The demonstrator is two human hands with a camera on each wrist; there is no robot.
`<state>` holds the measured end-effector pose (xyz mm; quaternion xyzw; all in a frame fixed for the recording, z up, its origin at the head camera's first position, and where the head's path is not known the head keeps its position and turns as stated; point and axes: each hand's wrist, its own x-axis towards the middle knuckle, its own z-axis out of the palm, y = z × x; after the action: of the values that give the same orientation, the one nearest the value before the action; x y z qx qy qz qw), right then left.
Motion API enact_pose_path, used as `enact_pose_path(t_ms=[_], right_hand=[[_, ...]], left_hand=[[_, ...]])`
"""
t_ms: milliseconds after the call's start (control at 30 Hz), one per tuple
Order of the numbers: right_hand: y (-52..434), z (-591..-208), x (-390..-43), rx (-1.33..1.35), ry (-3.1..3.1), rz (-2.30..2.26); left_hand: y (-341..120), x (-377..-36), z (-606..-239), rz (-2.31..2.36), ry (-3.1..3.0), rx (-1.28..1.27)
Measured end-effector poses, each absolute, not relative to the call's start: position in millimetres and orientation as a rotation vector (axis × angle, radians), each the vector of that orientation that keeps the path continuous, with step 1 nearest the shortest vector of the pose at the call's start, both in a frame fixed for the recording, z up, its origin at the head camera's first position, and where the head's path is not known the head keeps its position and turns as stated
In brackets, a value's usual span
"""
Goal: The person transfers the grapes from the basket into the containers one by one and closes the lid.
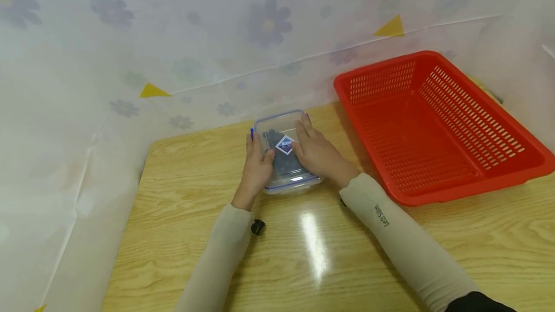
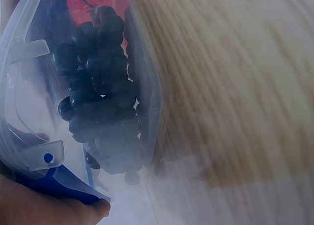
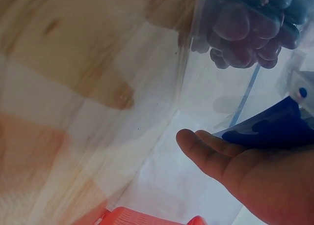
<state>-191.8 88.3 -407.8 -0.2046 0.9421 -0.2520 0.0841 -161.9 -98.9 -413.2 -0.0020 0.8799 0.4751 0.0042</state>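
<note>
A clear lidded food container with a blue rim lies on the table, a white-and-blue diamond label on its lid. Inside is a bunch of dark grapes. My left hand rests along the container's left side, thumb on the lid, fingers against a blue latch that stands out from the wall. On the right side, my right hand lies with its thumb on the lid near the label. Its straight fingers touch the other blue latch, which also stands outward.
A large red plastic basket with slotted walls stands to the right of the container. Behind the wooden table hangs a pale flower-patterned sheet. A small black piece shows beside the left wrist.
</note>
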Motion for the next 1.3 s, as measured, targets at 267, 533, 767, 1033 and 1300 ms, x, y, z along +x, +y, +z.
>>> enact_pose_path(t_ms=[267,533,767,1033,1300], right_hand=[[87.0,-405.7,-190.9,-0.621,2.813,-0.758],[85.8,-403.6,-190.3,-0.632,2.811,-0.776],[86.3,-400.8,-190.6,-0.630,2.822,-0.763],[87.4,-398.6,-188.1,-0.624,2.810,-0.738],[88.6,-403.2,-190.0,-0.616,2.827,-0.698]], left_hand=[[-96.3,-159.6,-410.0,1.329,2.818,0.034],[-97.7,-155.8,-409.4,1.306,2.850,0.019],[-98.7,-155.3,-409.9,1.269,2.927,0.121],[-99.2,-156.6,-411.2,1.051,3.005,0.188],[-100.5,-160.2,-408.5,0.711,3.022,0.218]])
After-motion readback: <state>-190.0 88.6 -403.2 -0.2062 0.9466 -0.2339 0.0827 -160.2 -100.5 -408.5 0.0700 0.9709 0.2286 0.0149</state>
